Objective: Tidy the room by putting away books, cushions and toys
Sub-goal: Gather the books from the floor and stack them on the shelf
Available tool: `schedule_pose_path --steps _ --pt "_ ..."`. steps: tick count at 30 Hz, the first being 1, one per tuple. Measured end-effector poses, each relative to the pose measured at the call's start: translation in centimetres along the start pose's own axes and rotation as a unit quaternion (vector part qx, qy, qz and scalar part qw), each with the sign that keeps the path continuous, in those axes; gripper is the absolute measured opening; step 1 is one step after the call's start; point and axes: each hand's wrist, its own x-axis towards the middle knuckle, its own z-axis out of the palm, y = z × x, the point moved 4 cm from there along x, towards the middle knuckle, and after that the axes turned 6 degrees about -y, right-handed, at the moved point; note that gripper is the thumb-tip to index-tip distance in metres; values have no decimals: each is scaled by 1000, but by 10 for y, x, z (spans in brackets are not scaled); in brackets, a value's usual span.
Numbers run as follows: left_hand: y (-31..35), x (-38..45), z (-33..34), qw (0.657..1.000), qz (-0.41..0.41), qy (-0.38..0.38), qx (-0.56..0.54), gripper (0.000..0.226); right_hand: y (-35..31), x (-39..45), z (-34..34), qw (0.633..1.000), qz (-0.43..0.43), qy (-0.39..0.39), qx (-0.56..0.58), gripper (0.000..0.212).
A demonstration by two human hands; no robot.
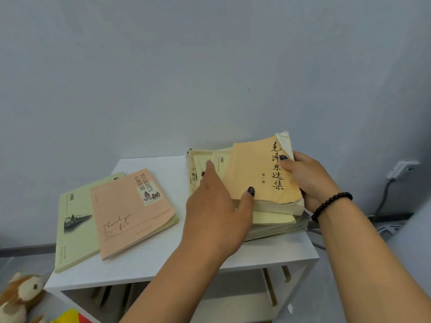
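The right grip [307, 180] holds the far right edge of a thick orange book [258, 176], thumb curled over the cover and fingers hidden behind it. The left grip [217, 213] is loose and wide, fingers straight across the stack of pale books [275, 223], thumb resting on the orange book's near left corner. Both hands have dark painted nails; a black bead bracelet [331, 205] circles the right wrist.

The orange book tops the stack at the right rear of the white desk [163, 259]. Its cover is plain orange with black brush-style characters running down the right side, and its page block is yellowed, with worn, curled corners. The books beneath are cream and pale yellow, unevenly aligned.

On the left of the desk, well apart from the stack, a pink notebook [133, 210] printed "TO LIGHT'S A-HOUSE" lies partly over a pale green notebook [74, 227]. A plush toy [22, 297] shows at the lower left corner.
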Motion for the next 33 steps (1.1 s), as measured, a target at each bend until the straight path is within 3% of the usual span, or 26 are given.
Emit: schedule_pose_path --steps 7,12,14,16,18,19,24,29,33 --pt "14 -6 20 995 22 -50 -83 78 1 -7 -18 998 40 -19 34 25" --pt "-2 12 3 967 -4 22 -255 59 -3 -10 -26 997 -40 14 59 45" --pt "-7 22 -4 944 -49 39 -325 59 -11 -13 -23 991 -97 -12 96 49" --pt "-11 30 -6 897 -81 1 -435 63 -19 -16 -17 974 -150 -54 161 50" --pt "-9 35 -6 824 -89 -47 -558 41 -27 -20 -10 959 -184 -82 198 43" --pt "-8 36 -7 805 -80 -42 -586 33 -30 -22 -7 957 -196 -83 196 35" --pt "-17 40 -25 865 -12 114 -489 15 -35 -24 -7 956 -220 -20 192 13" --pt "-58 46 -80 818 -6 286 -499 18 -35 -19 -31 944 -220 51 241 12" --pt "-68 43 -102 784 5 303 -542 17 -33 -16 -27 947 -218 55 230 16"
